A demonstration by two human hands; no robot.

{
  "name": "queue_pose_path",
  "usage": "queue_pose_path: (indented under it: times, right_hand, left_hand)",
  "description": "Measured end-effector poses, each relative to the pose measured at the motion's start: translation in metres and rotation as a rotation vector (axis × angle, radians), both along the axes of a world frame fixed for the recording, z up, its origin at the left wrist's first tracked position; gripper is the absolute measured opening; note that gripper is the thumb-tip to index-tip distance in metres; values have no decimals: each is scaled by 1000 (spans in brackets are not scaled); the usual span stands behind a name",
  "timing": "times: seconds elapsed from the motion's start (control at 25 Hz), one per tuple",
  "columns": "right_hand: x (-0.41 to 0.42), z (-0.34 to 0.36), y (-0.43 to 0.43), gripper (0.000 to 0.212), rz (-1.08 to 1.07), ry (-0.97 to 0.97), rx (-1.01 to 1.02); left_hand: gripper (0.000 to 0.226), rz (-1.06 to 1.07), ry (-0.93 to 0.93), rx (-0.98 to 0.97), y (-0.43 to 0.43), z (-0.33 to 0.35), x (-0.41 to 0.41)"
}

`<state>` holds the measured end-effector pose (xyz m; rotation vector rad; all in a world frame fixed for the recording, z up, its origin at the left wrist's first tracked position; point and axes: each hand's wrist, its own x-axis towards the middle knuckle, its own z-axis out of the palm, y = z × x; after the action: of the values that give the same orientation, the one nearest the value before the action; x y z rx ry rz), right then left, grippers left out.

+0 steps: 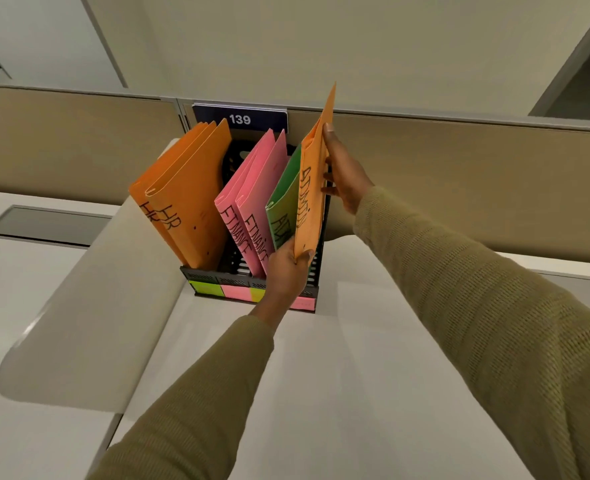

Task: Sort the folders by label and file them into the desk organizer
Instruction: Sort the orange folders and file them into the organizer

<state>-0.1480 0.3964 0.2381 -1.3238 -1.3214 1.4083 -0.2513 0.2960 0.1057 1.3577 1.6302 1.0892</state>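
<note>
- Gripping an orange folder marked ADMIN (310, 202) with both hands, I hold it upright at the right end of the black desk organizer (248, 284), which stands on the white tabletop (321, 375).
- My left hand (288, 268) is closed on the folder's lower front corner, thumb on the near face, fingers behind.
- My right hand (347, 178) wraps the folder's far edge higher up, fingers curled over it, palm against its right side.
- The folder's bottom edge sits above the organizer's rightmost slot; whether it touches the base I cannot tell.
- Just left of it, a green folder (283, 202) leans in the same slot, its label partly hidden.
- Two pink folders marked FINANCE (252, 202) stand in the middle slot, and two orange folders marked HR (186, 195) lean in the left slot.
- Coloured sticky notes (234, 292) line the organizer's front edge.
- A dark sign reading 139 (239, 119) hangs on the partition behind.
</note>
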Motion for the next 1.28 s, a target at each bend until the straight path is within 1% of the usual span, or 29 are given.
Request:
queue_pose_path:
  times: [0.08,0.16,0.36,0.44,0.48,0.52,0.6,0.64,0.68,0.76,0.84,0.92,1.0,1.08,1.16,1.2,1.28]
  right_hand:
    - [2,-2,3,60,1,-10,14]
    - [4,-1,5,55,-10,-12,41]
    - [4,-3,4,62,-48,-4,64]
    - [3,-2,0,64,-64,-14,130]
    - [1,1,-3,72,-71,-21,175]
    - [1,2,-5,85,-80,-33,226]
    - [-1,5,-6,108,-98,-77,303]
    - [-1,5,-5,114,-99,-101,326]
    - [-1,5,-2,114,-93,-125,338]
    - [-3,7,0,110,-84,-166,368]
    - [-7,15,-2,101,-82,-200,421]
    - [-10,18,-1,89,-73,-239,473]
    - [-10,20,0,81,-55,-275,514]
    - [-10,18,-1,73,-35,-328,550]
    - [-10,9,-7,65,-16,-437,575]
    - [-10,2,-11,65,-12,-501,586]
    - [-8,-18,-17,68,1,-625,584]
  left_hand:
    - [39,-18,-20,-4,13,-1,2]
    - [38,-26,-50,-5,24,-3,3]
    - [38,-40,-43,5,27,-8,8]
    - [37,-71,-17,-26,28,-5,6]
    - [37,-100,22,-62,29,-1,3]
    - [39,-157,78,-107,30,1,-3]
    - [50,-341,227,-221,29,6,-17]
    - [53,-420,308,-276,28,8,-23]
    - [51,-461,382,-297,27,8,-27]
    - [39,-463,455,-258,24,5,-33]
    - [30,-424,477,-173,19,2,-33]
    - [27,-364,448,-76,16,-5,-31]
    - [23,-271,402,-15,12,-16,-29]
    - [16,-187,418,-7,9,-30,-26]
    - [15,-125,509,-44,6,-39,-22]
    - [16,-94,545,-45,4,-42,-19]
    - [14,-61,542,-35,1,-45,-16]
